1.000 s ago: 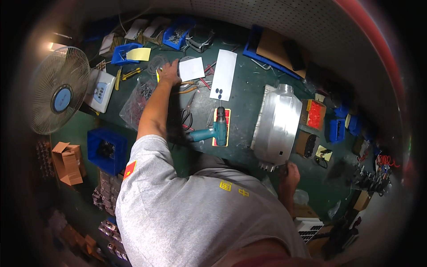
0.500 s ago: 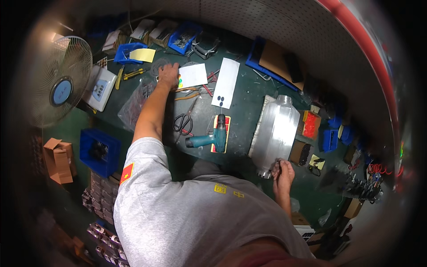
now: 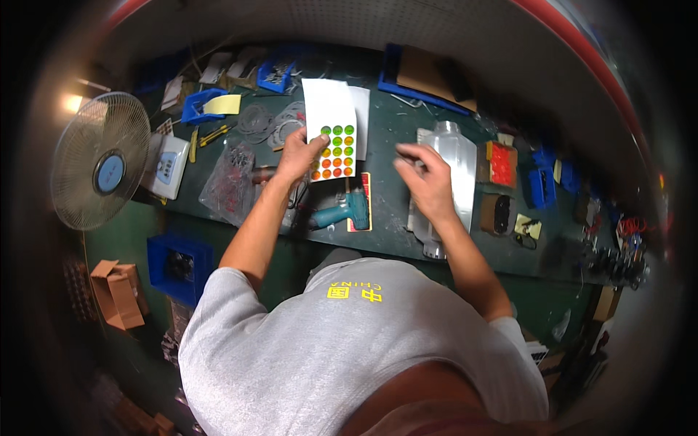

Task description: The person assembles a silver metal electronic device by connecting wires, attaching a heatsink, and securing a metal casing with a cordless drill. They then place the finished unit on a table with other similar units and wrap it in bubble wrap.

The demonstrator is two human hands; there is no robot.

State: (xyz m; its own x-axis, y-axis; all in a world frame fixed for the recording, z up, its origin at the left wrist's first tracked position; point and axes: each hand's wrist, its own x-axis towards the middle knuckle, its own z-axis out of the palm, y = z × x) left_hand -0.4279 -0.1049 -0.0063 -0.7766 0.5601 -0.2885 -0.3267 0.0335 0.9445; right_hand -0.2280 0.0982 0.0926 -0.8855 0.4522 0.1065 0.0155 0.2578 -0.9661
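Observation:
My left hand [image 3: 299, 156] grips a white sheet of round stickers [image 3: 338, 152], coloured green, yellow and orange in rows, holding it above the bench by its left edge. Behind it another white sheet [image 3: 363, 120] is partly covered. To the right, my right hand [image 3: 429, 178] is raised with bent fingers, in front of a silvery metal housing [image 3: 465, 163]. A small dark bit shows between its fingers, too blurred to name. Under the sticker sheet lies a teal cordless drill [image 3: 340, 212], on a red and yellow card [image 3: 366, 182].
A plastic bag [image 3: 229, 182], grey rings [image 3: 254, 122] and a yellow cutter [image 3: 214, 135] lie left. A fan [image 3: 109, 138] and white scale [image 3: 171, 166] stand beyond them. A blue bin [image 3: 276, 75] sits at the back, a box of red parts [image 3: 502, 163] at right.
My left hand has lifted the sticker sheet off the bench and brought it toward the middle. My right hand has moved from the housing's near end up and left.

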